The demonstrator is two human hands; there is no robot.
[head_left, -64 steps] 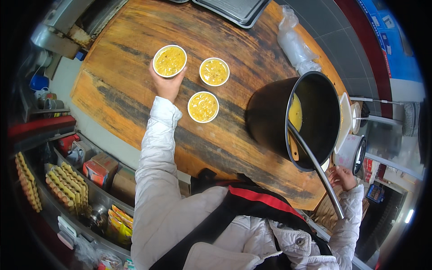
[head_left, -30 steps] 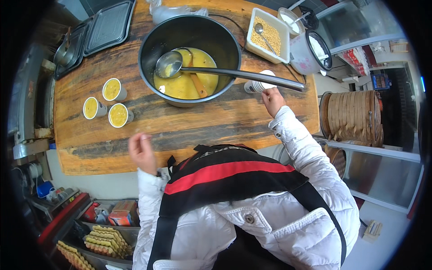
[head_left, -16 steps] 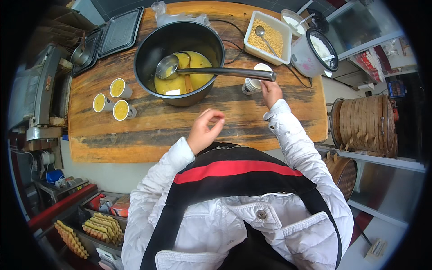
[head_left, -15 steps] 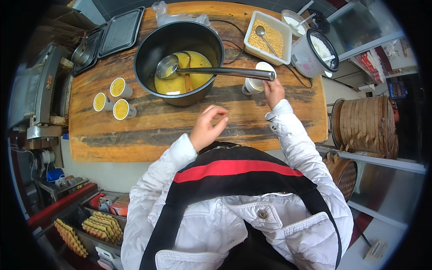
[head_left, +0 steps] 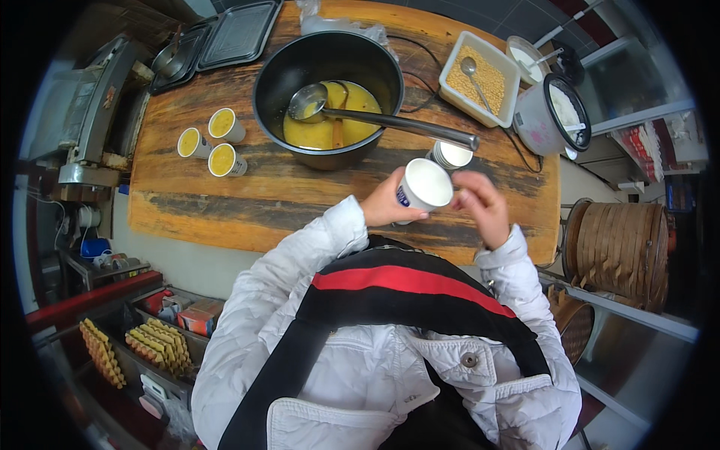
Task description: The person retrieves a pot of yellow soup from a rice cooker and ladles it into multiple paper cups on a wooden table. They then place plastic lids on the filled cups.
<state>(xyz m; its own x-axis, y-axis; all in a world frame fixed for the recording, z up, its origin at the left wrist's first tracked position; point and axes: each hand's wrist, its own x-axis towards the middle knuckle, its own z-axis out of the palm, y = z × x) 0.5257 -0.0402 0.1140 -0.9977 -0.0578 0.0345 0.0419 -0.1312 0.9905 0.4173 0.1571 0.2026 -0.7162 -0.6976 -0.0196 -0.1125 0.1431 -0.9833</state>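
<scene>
I saw the left hand (head_left: 384,201), empty moments earlier, holding a white cup (head_left: 427,184), now apart from the cup stack (head_left: 453,155) just beyond. The right hand (head_left: 484,210) curled loosely beside it; contact, I couldn't tell. Beyond the left hand, the wooden table (head_left: 300,206) bore a black pot (head_left: 322,156); bamboo steamers (head_left: 615,255) stood right of the right hand.
</scene>
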